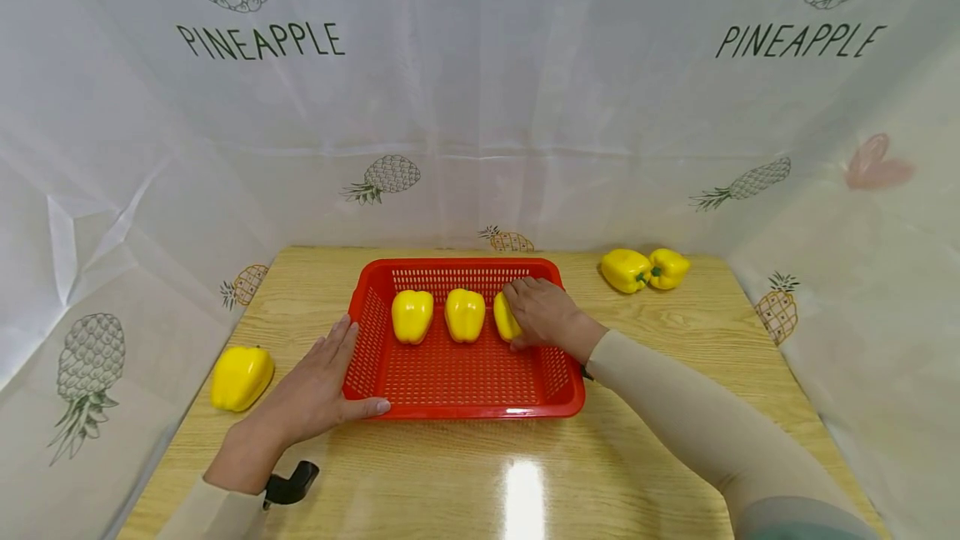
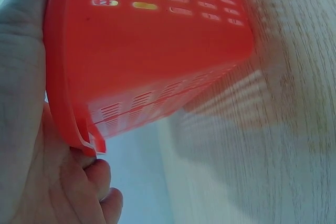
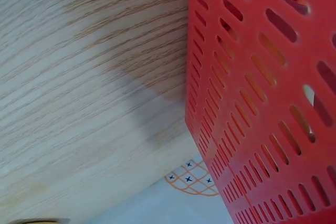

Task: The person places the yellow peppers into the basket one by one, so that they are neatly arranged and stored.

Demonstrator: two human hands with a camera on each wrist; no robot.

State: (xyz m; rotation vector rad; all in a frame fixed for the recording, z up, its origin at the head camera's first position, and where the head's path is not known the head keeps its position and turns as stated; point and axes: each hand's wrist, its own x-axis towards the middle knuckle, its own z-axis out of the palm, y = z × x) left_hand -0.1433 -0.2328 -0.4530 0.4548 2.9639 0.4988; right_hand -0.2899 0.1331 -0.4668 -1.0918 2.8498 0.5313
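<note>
A red plastic basket [image 1: 461, 419] with slotted walls stands on the table. Inside it, a yellow bell pepper [image 1: 412, 317] and a second one [image 1: 465, 316] stand side by side. My right hand [image 1: 542, 312] grips a third yellow bell pepper [image 1: 506, 317] in the basket's right part, covering much of it. At the near left corner, my left hand [image 1: 318, 382] rests on the rim, fingers extended along the left side and thumb along the front. The left wrist view shows the hand against the rim [image 2: 60, 77]. The right wrist view shows the slotted outer wall [image 3: 252, 103]; the right hand is hidden there.
Two yellow bell peppers [image 1: 626, 271] lie touching at the table's back right. Another yellow bell pepper [image 1: 242, 377] sits on the left, beside my left forearm. A pineapple-printed sheet [image 1: 480, 107] hangs behind and on both sides of the wooden table [image 1: 420, 482].
</note>
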